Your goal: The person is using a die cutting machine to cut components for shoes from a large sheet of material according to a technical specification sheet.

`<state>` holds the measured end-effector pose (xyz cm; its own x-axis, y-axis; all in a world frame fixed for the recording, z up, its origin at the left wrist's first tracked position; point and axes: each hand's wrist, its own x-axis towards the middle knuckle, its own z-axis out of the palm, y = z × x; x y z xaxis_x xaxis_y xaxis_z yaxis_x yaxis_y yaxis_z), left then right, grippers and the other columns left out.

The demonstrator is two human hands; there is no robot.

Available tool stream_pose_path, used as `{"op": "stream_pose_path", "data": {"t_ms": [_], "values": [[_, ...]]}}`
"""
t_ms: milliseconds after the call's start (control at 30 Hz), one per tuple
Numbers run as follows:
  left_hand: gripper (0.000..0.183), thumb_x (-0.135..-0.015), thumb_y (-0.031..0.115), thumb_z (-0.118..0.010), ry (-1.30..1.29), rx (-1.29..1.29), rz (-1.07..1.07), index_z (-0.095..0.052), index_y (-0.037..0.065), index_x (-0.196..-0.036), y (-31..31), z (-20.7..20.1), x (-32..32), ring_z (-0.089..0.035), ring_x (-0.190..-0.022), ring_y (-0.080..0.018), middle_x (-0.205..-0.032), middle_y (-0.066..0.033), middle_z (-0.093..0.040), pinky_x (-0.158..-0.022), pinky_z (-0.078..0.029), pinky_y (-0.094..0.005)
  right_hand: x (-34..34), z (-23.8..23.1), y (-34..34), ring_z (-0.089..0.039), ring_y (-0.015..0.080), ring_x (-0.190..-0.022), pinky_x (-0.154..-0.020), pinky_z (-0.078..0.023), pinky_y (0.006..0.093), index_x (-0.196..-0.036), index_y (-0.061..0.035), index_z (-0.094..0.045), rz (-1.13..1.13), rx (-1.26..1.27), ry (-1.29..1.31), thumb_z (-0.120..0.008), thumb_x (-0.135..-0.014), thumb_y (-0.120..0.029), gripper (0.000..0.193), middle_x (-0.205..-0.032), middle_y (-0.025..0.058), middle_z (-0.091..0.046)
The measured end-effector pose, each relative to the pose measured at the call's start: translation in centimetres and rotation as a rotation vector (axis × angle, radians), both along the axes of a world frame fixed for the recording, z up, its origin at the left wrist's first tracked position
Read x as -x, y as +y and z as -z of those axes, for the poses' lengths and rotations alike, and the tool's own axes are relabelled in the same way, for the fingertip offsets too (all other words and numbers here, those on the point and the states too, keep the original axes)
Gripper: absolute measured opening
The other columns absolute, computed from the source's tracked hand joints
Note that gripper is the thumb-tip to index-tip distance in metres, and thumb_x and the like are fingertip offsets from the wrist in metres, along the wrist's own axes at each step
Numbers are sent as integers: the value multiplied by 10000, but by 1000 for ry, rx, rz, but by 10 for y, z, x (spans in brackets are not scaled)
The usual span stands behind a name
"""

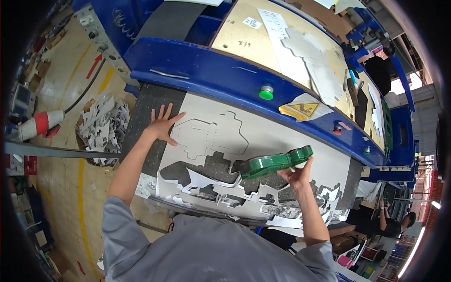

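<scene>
My left hand (pixel 163 126) lies flat with fingers spread across the left edge of a large white sheet (pixel 286 134), partly on the black bed (pixel 149 113). Cut outlines of two shapes show on the sheet just right of that hand. My right hand (pixel 298 177) grips a green cutting die (pixel 270 164) by its right part, tilted over the sheet. The fingers on its far side are partly hidden. Between the die and my body, the sheet is cut away into holes and ragged white scraps (pixel 202 181), with the dark bed showing through.
A blue press beam (pixel 202 66) crosses beyond the sheet, bearing a green button (pixel 266 92), a red button (pixel 337 130) and a yellow warning sign (pixel 303 109). Paper cut-outs (pixel 307 51) lie on its board. A scrap-filled box (pixel 105 124) stands left. Another person (pixel 392 225) is at far right.
</scene>
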<state>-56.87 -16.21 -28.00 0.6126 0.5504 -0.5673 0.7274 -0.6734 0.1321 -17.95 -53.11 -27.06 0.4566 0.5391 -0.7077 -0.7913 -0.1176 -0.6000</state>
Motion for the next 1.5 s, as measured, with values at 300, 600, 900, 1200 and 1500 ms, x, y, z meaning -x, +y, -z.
{"op": "stream_pose_path", "data": {"t_ms": [300, 600, 900, 1200, 1500], "values": [[959, -633, 451, -827, -450, 15, 63, -389, 206, -1450, -50, -10, -110, -64, -1458, -370, -1560, -207, -149, -1148, -52, -578, -45, 23, -24, -666, 343, -953, -793, -588, 413, -1210, -22, -473, -434, 256, 214, -303, -830, -802, 884, -1093, 234, -626], [816, -639, 361, -845, -786, -39, 112, -524, 148, -1359, -110, 29, -150, -101, -1454, -367, -1560, -195, -150, -1156, -149, -525, -57, 29, -60, -595, 295, -800, -668, -477, 386, -917, -28, -479, -788, 448, -1462, -815, -705, -168, 421, -942, 125, -569], [596, -667, 282, -811, -903, -171, -74, -650, 122, -1218, -123, 72, -165, -233, -1416, -382, -1513, -205, -283, -1143, -187, -517, -105, 69, -19, -525, 287, -910, -802, -440, 379, -1120, -46, -647, -514, 186, -1551, -769, -700, -104, 442, -960, 109, -521], [434, -713, 259, -789, -1011, -203, -291, -707, 108, -1111, -139, 86, -174, -269, -1403, -372, -1451, -199, -402, -1146, -139, -548, -98, 77, -11, -473, 200, -750, -703, -426, 308, -1063, -52, -679, -508, 323, -1550, -779, -753, -171, 347, -858, 72, -469], [405, -705, 212, -795, -1079, -217, -383, -718, 132, -1095, -145, 94, -175, -284, -1406, -331, -1431, -159, -448, -1160, -152, -496, -96, 91, -11, -503, 191, -745, -683, -449, 304, -1089, -78, -685, -536, 405, -1511, -788, -752, -232, 384, -896, 64, -476]]}}
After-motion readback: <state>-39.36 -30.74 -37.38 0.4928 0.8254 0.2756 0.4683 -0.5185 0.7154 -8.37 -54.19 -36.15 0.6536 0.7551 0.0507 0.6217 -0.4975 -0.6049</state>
